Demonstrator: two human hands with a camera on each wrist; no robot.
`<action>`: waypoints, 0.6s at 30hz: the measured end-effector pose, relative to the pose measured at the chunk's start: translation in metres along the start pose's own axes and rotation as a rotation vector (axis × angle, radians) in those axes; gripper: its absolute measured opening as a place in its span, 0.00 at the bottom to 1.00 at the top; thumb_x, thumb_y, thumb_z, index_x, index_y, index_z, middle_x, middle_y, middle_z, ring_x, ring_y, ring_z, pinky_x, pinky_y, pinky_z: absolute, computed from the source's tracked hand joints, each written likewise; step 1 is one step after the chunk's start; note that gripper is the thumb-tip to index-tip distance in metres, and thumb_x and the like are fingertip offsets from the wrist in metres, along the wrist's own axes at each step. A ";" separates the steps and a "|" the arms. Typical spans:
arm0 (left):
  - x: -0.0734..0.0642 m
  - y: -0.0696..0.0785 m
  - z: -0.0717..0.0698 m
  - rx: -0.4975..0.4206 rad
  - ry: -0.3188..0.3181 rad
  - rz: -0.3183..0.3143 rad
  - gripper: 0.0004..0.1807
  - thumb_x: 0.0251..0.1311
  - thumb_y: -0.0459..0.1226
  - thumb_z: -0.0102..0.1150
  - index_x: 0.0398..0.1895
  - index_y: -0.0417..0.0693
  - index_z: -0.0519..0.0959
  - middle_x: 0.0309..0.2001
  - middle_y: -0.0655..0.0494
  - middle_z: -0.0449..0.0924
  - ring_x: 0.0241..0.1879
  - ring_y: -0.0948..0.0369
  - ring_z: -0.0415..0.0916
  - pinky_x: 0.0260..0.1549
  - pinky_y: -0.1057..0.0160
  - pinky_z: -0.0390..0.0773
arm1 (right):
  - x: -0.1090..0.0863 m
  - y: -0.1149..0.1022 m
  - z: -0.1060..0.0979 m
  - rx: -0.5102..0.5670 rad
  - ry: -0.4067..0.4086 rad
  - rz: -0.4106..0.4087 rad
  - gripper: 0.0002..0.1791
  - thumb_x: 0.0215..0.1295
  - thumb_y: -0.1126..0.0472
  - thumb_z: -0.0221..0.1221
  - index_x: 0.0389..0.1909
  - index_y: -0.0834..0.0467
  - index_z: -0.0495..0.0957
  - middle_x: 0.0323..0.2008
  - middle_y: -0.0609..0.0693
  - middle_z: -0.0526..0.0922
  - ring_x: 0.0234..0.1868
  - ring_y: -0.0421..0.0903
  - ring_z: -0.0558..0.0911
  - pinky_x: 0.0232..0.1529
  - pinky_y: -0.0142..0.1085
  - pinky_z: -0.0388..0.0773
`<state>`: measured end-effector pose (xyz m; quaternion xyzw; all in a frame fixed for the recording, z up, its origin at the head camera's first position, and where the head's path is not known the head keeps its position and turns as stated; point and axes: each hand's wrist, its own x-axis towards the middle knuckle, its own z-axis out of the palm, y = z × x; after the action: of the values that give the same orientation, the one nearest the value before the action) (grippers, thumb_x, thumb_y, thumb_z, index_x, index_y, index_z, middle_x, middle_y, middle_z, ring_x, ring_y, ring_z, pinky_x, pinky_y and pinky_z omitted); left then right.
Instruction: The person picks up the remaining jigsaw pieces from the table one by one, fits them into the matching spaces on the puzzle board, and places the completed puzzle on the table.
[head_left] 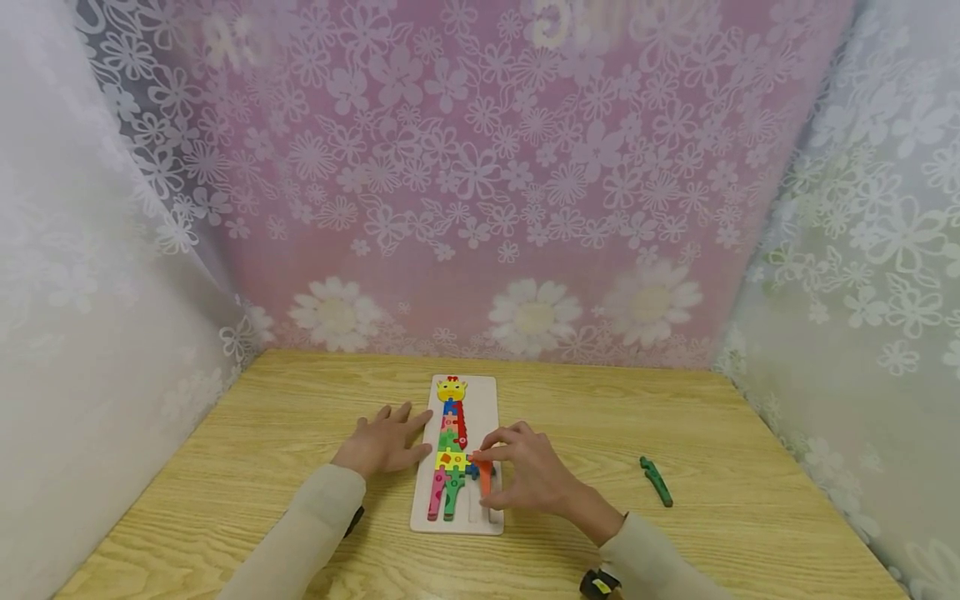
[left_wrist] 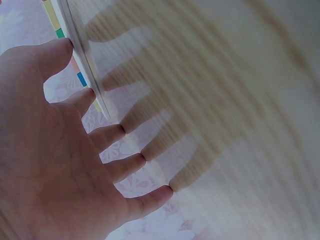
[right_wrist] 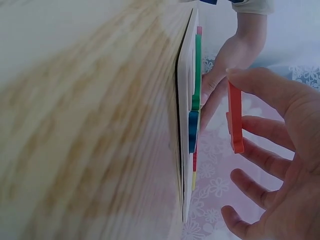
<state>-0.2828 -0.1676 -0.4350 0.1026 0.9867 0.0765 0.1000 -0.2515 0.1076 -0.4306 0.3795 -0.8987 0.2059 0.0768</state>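
A wooden giraffe puzzle board (head_left: 482,408) lies on the table with its head at the far end. Colourful pieces fill the head, neck, part of the body and two legs. My right hand (head_left: 536,471) pinches an orange leg-shaped puzzle piece (head_left: 485,478) between thumb and fingers, above the board's lower right part. In the right wrist view a gap shows between this orange piece (right_wrist: 235,117) and the board. At the board's left side, my left hand (head_left: 382,443) rests with fingers spread; its thumb and index finger touch the board's edge (left_wrist: 82,55).
A dark green puzzle piece (head_left: 656,482) lies alone on the wooden table (head_left: 570,408), right of my right hand. Beside the orange piece, an unfilled leg recess (head_left: 473,502) shows in the board. Flowered curtains (head_left: 480,167) stand behind the table and along both sides.
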 end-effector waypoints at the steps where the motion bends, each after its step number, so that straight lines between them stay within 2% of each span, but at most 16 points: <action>1: 0.000 0.000 0.000 0.000 0.001 0.000 0.37 0.73 0.62 0.48 0.82 0.66 0.57 0.83 0.46 0.54 0.79 0.35 0.54 0.71 0.24 0.55 | 0.000 0.000 0.000 -0.003 -0.001 0.000 0.28 0.48 0.47 0.80 0.53 0.47 0.89 0.52 0.46 0.86 0.50 0.46 0.74 0.42 0.40 0.67; 18: 0.002 -0.001 0.001 -0.002 0.001 -0.003 0.38 0.73 0.62 0.48 0.82 0.66 0.57 0.82 0.44 0.54 0.79 0.34 0.52 0.71 0.23 0.54 | 0.001 -0.005 0.005 -0.028 -0.032 0.006 0.27 0.49 0.46 0.79 0.53 0.47 0.89 0.53 0.46 0.86 0.52 0.47 0.75 0.43 0.40 0.69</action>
<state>-0.2852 -0.1683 -0.4368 0.1009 0.9868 0.0776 0.0998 -0.2489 0.1014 -0.4332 0.3791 -0.9037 0.1874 0.0670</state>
